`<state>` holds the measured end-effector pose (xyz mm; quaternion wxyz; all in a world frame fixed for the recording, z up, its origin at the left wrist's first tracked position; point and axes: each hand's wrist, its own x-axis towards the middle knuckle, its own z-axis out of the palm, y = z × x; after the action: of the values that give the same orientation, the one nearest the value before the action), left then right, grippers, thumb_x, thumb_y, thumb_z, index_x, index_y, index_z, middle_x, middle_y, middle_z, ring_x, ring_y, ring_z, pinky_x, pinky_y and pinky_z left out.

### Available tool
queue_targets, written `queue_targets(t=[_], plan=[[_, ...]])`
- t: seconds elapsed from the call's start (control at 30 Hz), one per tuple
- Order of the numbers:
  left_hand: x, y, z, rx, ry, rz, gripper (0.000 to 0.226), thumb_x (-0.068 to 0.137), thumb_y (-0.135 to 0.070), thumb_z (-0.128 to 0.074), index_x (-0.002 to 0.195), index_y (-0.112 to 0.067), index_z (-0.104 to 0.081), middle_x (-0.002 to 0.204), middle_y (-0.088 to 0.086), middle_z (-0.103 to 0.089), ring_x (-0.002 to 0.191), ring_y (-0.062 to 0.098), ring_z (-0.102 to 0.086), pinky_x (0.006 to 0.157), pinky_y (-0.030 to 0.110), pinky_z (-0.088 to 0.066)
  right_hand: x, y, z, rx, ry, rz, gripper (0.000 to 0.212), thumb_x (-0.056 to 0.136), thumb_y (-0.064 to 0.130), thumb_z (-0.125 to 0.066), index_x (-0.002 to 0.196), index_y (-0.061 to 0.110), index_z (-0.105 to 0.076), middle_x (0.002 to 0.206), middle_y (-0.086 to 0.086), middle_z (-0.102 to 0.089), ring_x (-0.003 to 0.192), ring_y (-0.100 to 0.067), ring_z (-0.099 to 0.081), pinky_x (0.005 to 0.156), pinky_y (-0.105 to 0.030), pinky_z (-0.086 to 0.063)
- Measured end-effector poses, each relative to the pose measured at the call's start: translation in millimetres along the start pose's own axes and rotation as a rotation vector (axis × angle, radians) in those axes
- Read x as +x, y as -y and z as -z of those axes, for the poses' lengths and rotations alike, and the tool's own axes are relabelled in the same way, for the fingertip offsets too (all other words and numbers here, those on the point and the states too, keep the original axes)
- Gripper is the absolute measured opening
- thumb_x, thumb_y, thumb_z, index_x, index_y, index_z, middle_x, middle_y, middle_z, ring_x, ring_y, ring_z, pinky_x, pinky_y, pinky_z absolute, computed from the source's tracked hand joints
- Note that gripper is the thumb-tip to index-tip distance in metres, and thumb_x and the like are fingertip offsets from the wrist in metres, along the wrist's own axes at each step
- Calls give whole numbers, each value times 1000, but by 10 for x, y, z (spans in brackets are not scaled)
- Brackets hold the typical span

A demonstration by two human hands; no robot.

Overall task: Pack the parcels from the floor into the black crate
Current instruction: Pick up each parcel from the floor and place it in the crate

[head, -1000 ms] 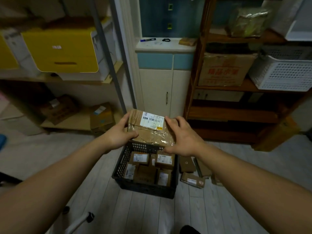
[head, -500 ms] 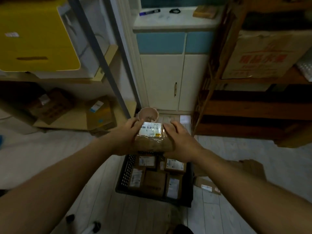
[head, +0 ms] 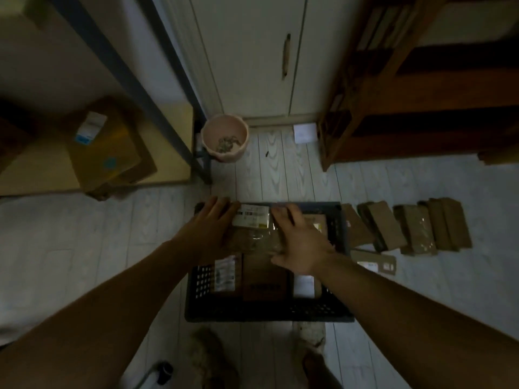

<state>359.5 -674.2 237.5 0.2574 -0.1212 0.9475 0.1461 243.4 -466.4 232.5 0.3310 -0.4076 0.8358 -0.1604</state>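
Below, viewed steeply from above: black crate (head: pixel 269 314) on the pale plank floor (head: pixel 84 248), central in the view. Over its far half, toward 12 o'clock, a brown parcel (head: pixel 252 238), level and crosswise, white label (head: pixel 250 219) facing up. Left hand (head: pixel 213 223) at the parcel's 9 o'clock end, fingers straight and close together, laid flat against that end and over the crate's far left corner; thumb hidden. Right hand (head: pixel 300 242) on the parcel's 3 o'clock end, fingers spread across the top, thumb set against the near edge, clamping the parcel. Resting on the load beneath or held just clear of it: not to be told through the blur. In the crate's near half, toward 6 o'clock, packed parcels (head: pixel 265 279) lying flat side by side, two with white labels showing. On the floor at 3 o'clock of the crate, just beside its wall, a row of parcels (head: pixel 407 228), overlapping one another; nearer, at about 4 o'clock, one flat parcel (head: pixel 376 263), label up. At 11 o'clock, well apart from the crate, a pink pot (head: pixel 224 141) before the white cupboard (head: pixel 252 66). At 1 to 2 o'clock, a dark wooden shelf unit (head: pixel 421 122). At 10 o'clock, a metal rack (head: pixel 118 68) with a cardboard box (head: pixel 104 153) on its lowest shelf.
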Motion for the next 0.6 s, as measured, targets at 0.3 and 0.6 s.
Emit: queue_targets(t=[0.3,0.6], plan=[[249,252,-1034,-1515,32,470,30,83,-9,-66,93,-35,-54,85,-6,-67,75,10,-64,49,23,-53,324,6,-1420,243,-96,-298,118,62,57,-76,147,34,3,149,-5,-7,138,-33,-20,109,-51,-32],[758,692,-1943,-926,-159,524,72,78,-17,-65,137,-30,-26,141,13,-31,118,34,-47,94,47,-45,891,-159,-2326,385,43,-304,79,92,23,-53,151,30,0,137,-11,-48,116,-27,-54,95,-41,-48]])
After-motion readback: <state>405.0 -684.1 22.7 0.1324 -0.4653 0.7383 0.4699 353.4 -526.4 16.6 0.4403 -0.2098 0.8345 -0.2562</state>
